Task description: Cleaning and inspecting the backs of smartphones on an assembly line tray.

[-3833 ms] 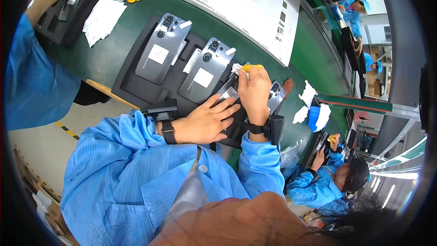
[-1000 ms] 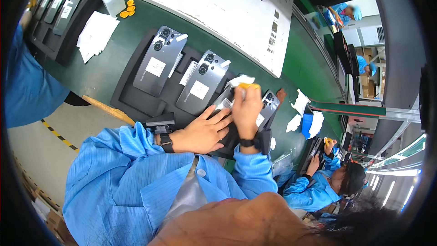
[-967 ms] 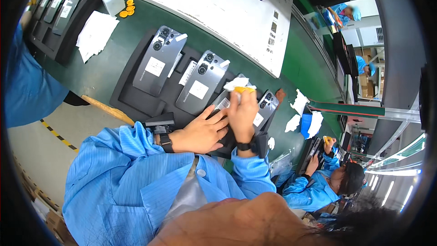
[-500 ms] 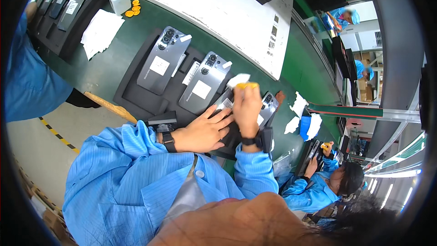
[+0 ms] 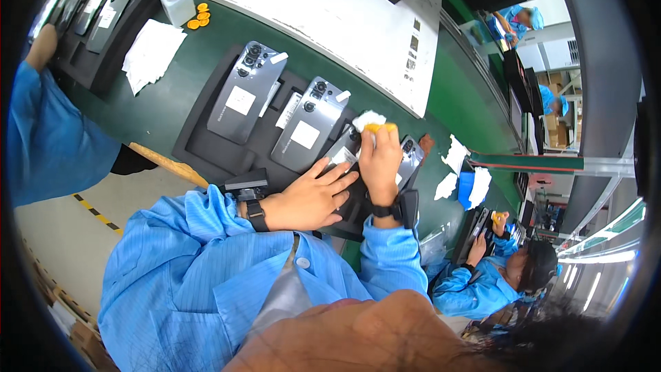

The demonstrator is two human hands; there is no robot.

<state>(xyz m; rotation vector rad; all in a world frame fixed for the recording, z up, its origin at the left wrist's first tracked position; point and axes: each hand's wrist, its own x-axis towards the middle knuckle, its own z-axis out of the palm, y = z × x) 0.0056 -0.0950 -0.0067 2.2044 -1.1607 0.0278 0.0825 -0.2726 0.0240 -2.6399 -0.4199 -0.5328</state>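
My left hand (image 5: 303,198) lies flat, fingers spread, with its fingertips on the lower part of a grey phone (image 5: 350,140) lying back up. My right hand (image 5: 380,164) pinches a crumpled white wipe (image 5: 367,119) at the camera end of that phone. Yellow finger cots (image 5: 381,127) cover its fingertips. Two more grey phones, one on the left (image 5: 248,89) and one in the middle (image 5: 311,117), rest back up in the black foam tray (image 5: 193,141), each with a white label. Another phone (image 5: 412,151) shows partly behind my right hand.
Upper left stand a glass pump bottle (image 5: 177,3), orange finger cots (image 5: 198,18) and stacked white wipes (image 5: 153,54). A person's blue sleeve (image 5: 55,134) reaches toward another phone tray (image 5: 103,62). Right are a blue box (image 5: 467,188) and a co-worker (image 5: 482,275). A white board (image 5: 310,14) lies behind.
My right hand and the wipe have shifted slightly right. My left hand stays almost in place. At far left, the neighbouring person's hands have come further into view by their phones.
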